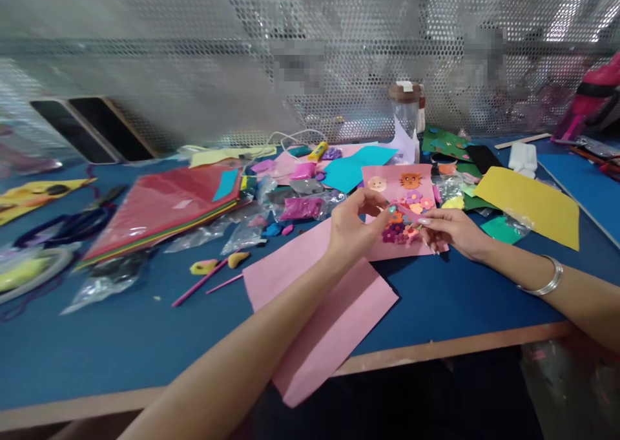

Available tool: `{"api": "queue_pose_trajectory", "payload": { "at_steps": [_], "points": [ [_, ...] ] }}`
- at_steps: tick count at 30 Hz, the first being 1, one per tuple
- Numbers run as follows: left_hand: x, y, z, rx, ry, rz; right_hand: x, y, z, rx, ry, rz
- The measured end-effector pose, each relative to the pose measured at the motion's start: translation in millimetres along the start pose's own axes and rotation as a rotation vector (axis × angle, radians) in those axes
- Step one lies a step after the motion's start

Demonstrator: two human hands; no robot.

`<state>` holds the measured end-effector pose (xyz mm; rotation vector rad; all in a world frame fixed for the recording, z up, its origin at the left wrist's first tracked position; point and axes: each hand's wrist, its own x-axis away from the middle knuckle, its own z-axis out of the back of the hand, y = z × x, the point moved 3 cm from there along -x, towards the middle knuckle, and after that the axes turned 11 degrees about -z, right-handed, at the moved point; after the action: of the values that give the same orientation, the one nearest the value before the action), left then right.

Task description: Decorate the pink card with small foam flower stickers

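Over a pink decorated sheet [421, 174], my left hand [356, 223] and my right hand [453, 230] face each other with fingers pinched. Between the fingertips is a small pink piece [409, 215], thin and partly hidden, its material unclear. The sheet bears an orange cat face [411, 180], a pale animal face [377, 183] and a cluster of colourful flowers [414, 199] around my fingers. Below my left forearm lies a plain pink sheet [334, 336] that overhangs the table's front edge. A silver bangle [552, 277] circles my right wrist.
On the blue table [159, 343] lie a stack of coloured sheets [165, 201], pink sticks [199, 286], bagged clay [303, 207] and a yellow sheet [530, 204]. A clear tumbler [405, 107] and a pink bottle [588, 101] stand behind. Two phones [92, 130] lean against the perforated metal panel [194, 39].
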<state>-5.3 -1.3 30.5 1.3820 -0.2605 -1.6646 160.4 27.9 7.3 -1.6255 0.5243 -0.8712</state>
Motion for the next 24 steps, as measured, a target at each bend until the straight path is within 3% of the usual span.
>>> {"api": "queue_pose_trajectory", "payload": {
  "at_steps": [5, 12, 20, 24],
  "points": [
    [7, 11, -6.0, 0.012, -0.063, -0.079, 0, 2, -6, 0.098, 0.037, -0.020],
    [8, 17, -9.7, -0.048, -0.161, -0.264, -1, 4, -7, -0.032, 0.041, -0.098],
    [9, 18, -13.0, 0.003, -0.253, -0.347, 0, 3, -8, 0.029, -0.017, -0.039],
    [12, 18, -13.9, 0.015, -0.281, -0.305, 1, 5, -10, 0.122, -0.027, -0.047]
  ]
}}
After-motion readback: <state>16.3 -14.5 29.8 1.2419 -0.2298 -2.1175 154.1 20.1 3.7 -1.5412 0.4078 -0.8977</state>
